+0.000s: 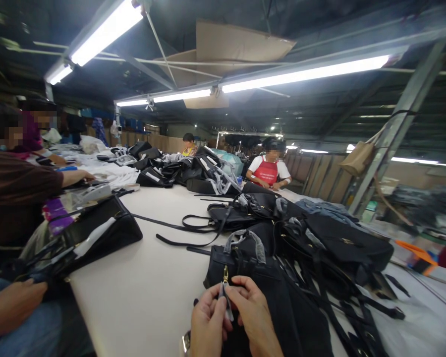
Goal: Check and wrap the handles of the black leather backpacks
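A black bag (260, 277) lies in front of me on the white table, its handle (258, 243) wrapped in clear plastic. From its side hangs a gold zipper pull (226, 274) with a strip below it that looks partly covered in plastic. My left hand (210, 315) pinches this strip from the left, a watch on its wrist. My right hand (250, 307) has its thumb and fingers closed on the same piece, just under the gold part. Both hands meet there, and the fingertips partly hide the strip.
More black bags (342, 238) with loose straps pile up at the right. Another black bag (107, 233) stands at the left table edge, near a co-worker's hand (18, 302). An orange-handled tool (418, 253) lies far right. A person in a red apron (266, 171) works across the table (152, 282).
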The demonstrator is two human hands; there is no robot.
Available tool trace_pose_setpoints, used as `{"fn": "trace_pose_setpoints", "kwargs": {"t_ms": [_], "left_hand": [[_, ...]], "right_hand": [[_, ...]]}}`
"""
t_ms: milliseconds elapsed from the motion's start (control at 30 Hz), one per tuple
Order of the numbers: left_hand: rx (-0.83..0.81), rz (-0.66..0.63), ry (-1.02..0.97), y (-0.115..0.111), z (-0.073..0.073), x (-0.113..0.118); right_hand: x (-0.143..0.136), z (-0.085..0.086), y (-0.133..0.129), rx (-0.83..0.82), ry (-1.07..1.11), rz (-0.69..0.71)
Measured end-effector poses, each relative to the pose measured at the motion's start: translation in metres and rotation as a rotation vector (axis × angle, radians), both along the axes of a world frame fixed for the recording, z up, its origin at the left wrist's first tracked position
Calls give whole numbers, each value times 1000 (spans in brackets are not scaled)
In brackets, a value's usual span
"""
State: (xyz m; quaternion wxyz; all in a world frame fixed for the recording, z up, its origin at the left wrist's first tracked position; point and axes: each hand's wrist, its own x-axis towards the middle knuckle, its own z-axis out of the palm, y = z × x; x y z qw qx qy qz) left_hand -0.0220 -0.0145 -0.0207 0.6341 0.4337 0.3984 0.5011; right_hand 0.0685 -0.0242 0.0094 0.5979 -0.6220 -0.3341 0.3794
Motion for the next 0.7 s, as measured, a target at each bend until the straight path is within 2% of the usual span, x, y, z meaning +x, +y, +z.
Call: {"fn": "trace_pose_setpoints", "kwargs": {"t_ms": [100, 267, 400, 567, 700], "left_hand": [[67, -10, 105, 4, 7, -5], [158, -35, 303, 11, 19, -15], [168, -31, 294, 14, 13, -15], [218, -6, 283, 17, 5, -14], [368, 48, 440, 16, 6, -15]], "right_hand": [[-2, -1, 1, 16, -1, -24], [-3, -14, 4, 40, -7, -36], [-2, -19, 5, 36, -40, -19], [-3, -16, 2, 16, -87, 0], [-4, -13, 2, 6, -87, 14]]}}
